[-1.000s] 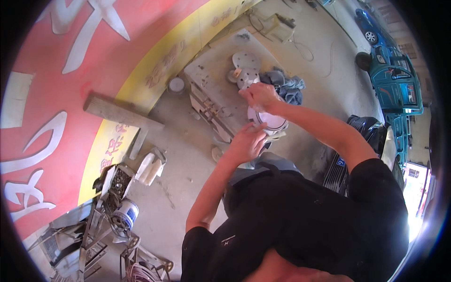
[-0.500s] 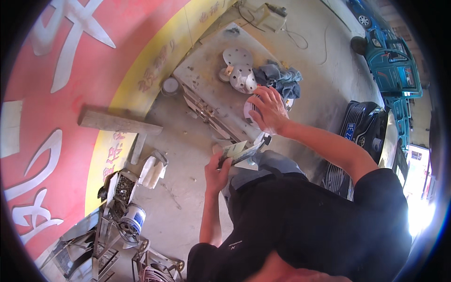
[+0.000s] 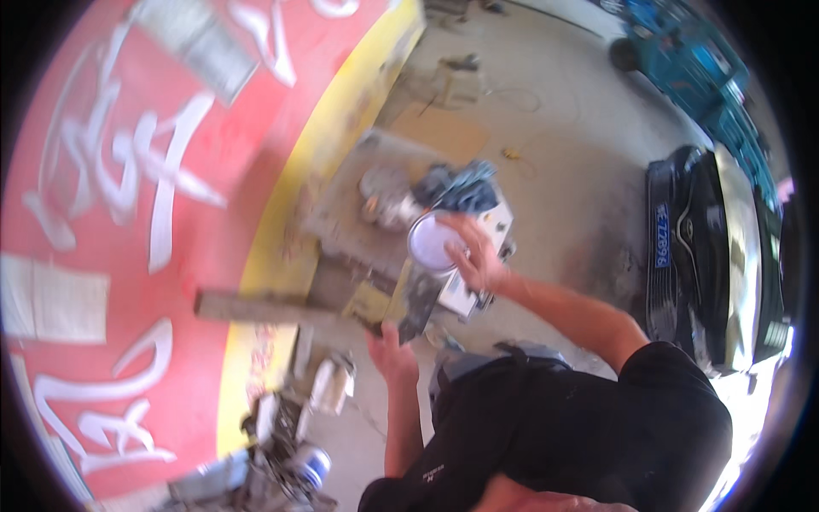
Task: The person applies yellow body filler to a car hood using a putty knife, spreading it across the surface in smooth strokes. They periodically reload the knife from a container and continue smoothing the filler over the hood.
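Observation:
My left hand [image 3: 394,357] grips thin flat plates that look like putty spreaders [image 3: 420,299], one dark and one yellowish. They point away from me, blurred by motion. On the right, my right hand [image 3: 478,260] has its fingers curled over the rim of a round tin [image 3: 431,243] with a whitish top. The tin is over the near side of a low worktable [image 3: 341,218]; whether it rests there or is lifted I cannot tell. Just beyond it lie a crumpled blue-grey rag [image 3: 461,185] and blurred grey sanding discs [image 3: 388,192].
A red and yellow sign board [image 3: 256,171] with white characters fills the left, a wooden bar [image 3: 256,307] jutting from it. At lower left stand metal scrap and a white-blue bucket [image 3: 311,465]. A black car front [image 3: 682,230] is at right, a teal vehicle [image 3: 691,72] behind.
The view has shifted, so the table sits lower. My right hand's fingers have gone from spread over the tin to curled at its rim. The spreaders in my left hand have swung to point farther forward.

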`<state>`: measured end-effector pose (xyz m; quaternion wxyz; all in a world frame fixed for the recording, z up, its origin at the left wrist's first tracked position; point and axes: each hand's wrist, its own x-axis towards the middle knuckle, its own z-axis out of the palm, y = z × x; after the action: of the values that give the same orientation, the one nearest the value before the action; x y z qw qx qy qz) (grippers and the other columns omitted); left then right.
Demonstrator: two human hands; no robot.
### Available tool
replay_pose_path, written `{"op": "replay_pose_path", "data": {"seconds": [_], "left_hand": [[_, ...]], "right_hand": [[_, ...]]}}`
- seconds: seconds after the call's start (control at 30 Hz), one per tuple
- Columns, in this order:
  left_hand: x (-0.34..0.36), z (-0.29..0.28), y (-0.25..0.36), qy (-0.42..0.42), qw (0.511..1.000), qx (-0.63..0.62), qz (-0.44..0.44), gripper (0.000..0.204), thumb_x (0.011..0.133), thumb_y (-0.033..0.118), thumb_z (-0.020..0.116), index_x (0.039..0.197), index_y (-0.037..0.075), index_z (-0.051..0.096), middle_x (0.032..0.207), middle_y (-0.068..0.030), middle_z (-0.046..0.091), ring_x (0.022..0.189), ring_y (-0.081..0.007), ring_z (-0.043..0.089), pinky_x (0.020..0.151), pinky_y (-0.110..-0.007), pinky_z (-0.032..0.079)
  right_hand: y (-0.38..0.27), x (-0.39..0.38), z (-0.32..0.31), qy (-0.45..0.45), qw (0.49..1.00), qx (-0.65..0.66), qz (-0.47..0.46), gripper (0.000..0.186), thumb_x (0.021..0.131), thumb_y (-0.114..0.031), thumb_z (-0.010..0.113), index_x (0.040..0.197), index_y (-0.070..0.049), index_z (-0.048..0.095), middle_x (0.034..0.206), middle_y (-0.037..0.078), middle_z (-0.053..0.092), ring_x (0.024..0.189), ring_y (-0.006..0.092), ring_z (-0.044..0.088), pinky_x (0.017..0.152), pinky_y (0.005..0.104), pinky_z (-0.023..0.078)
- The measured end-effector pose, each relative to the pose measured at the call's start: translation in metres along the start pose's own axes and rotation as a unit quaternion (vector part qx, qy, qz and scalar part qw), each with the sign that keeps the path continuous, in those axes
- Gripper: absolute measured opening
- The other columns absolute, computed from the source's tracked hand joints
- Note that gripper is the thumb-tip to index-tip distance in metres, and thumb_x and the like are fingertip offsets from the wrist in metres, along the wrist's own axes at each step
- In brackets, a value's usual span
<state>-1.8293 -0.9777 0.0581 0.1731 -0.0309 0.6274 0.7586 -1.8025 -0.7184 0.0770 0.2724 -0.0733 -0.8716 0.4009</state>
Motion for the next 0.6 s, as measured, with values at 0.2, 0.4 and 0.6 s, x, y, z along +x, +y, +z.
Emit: {"op": "replay_pose_path", "data": {"seconds": [0.2,0.4,0.6], "left_hand": [[-0.052,0.099,-0.022,-0.193,0.981,-0.019,0.009,0.039,0.114,0.019,0.055,0.146,-0.004,0.055,0.142,-0.0157,0.064,0.126,-0.0250,0.064,0.112,-0.040,0.049],[-0.160,0.202,-0.035,-0.264,0.946,-0.136,-0.128,0.042,0.114,0.028,0.059,0.145,-0.001,0.059,0.141,-0.0126,0.065,0.124,-0.0231,0.064,0.109,-0.037,0.050],[-0.218,0.212,-0.090,-0.392,0.738,0.389,0.387,0.054,0.087,-0.010,0.070,0.140,-0.007,0.061,0.121,-0.0326,0.069,0.114,-0.0528,0.066,0.098,-0.051,0.054]], "right_hand": [[-0.043,-0.127,-0.081,-0.026,0.853,0.359,0.378,0.044,0.109,-0.041,0.067,0.119,0.002,0.074,0.104,0.000,0.072,0.098,0.0114,0.064,0.092,0.0330,0.054],[-0.051,-0.198,-0.204,0.278,0.766,0.421,0.397,0.025,0.106,-0.022,0.065,0.105,0.001,0.077,0.098,0.001,0.075,0.081,0.0091,0.062,0.073,0.0338,0.053],[-0.202,-0.240,-0.429,-0.018,0.910,-0.382,0.162,0.013,0.077,-0.022,0.076,0.084,-0.010,0.073,0.096,0.006,0.070,0.110,0.0259,0.066,0.083,0.0397,0.051]]}}
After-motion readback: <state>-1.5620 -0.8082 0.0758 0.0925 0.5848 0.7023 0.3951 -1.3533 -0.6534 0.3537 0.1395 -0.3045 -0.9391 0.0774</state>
